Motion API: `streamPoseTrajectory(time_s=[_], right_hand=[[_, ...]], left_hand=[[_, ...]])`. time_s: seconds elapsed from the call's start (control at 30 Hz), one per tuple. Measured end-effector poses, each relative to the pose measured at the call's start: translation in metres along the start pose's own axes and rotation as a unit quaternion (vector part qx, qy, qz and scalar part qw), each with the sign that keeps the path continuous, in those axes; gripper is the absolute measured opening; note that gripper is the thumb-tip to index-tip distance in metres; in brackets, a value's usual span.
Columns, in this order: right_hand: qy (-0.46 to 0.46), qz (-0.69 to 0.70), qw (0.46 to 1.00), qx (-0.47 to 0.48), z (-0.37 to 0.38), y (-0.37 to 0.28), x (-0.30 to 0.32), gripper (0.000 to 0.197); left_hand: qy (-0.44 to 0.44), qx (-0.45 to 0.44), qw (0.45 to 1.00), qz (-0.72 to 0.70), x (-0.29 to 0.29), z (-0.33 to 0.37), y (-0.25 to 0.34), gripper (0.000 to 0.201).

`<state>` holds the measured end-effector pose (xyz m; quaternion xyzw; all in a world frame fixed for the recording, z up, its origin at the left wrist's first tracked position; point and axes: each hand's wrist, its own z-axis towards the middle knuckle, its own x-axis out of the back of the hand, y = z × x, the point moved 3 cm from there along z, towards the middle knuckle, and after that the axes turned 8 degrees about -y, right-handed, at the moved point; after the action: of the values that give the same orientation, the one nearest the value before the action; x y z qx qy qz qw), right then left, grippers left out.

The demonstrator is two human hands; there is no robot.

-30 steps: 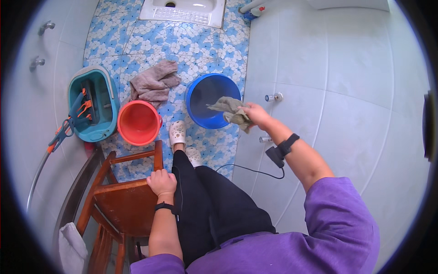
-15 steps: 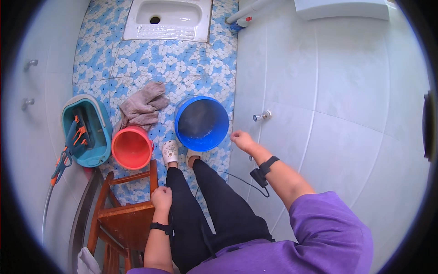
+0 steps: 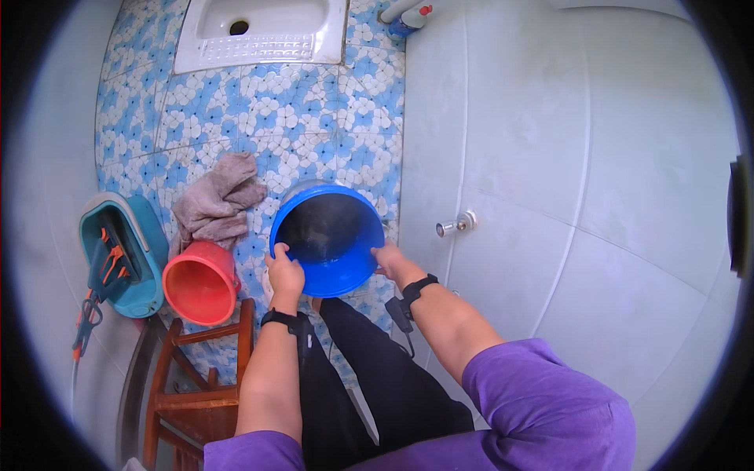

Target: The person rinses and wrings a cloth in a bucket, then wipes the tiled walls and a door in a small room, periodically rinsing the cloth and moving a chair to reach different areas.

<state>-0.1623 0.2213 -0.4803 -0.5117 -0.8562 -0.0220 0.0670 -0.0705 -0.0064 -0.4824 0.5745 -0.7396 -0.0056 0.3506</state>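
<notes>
A round blue bucket (image 3: 342,276) holding murky grey water (image 3: 322,226) stands in front of my feet. My left hand (image 3: 284,275) closes on the near left part of its rim. On the right side, my right hand (image 3: 388,262) grips the rim with its fingers partly hidden. Whether the bucket rests on the floor or is slightly raised, I cannot tell. Left of it is an upright red bucket (image 3: 200,282), with a crumpled greyish-brown cloth (image 3: 220,196) lying just beyond it.
A teal tub (image 3: 149,235) with a grey-and-orange mop (image 3: 106,267) leaning in it is at the left wall. A wooden chair (image 3: 200,402) stands near my left arm. Farther off are a squat toilet (image 3: 259,49) and a bottle (image 3: 408,23). A metal tap (image 3: 455,224) juts from the right wall.
Both hands have reached forward and taken hold of the blue bucket's rim. The view has shifted, with my body leaning farther over the bucket.
</notes>
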Motion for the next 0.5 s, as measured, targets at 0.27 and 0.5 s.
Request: streamPoseTrajectory(time_s=[0.27,0.5], right_hand=[[-0.015,-0.003,0.998,0.059,-0.002,-0.031,0.008,0.042],[-0.097,-0.005,0.99,0.105,-0.055,-0.119,-0.011,0.029]], left_hand=[[-0.058,-0.145,0.987,0.048,0.068,0.035,0.018,0.033],[-0.048,-0.156,0.987,0.011,0.156,0.038,0.06,0.034]])
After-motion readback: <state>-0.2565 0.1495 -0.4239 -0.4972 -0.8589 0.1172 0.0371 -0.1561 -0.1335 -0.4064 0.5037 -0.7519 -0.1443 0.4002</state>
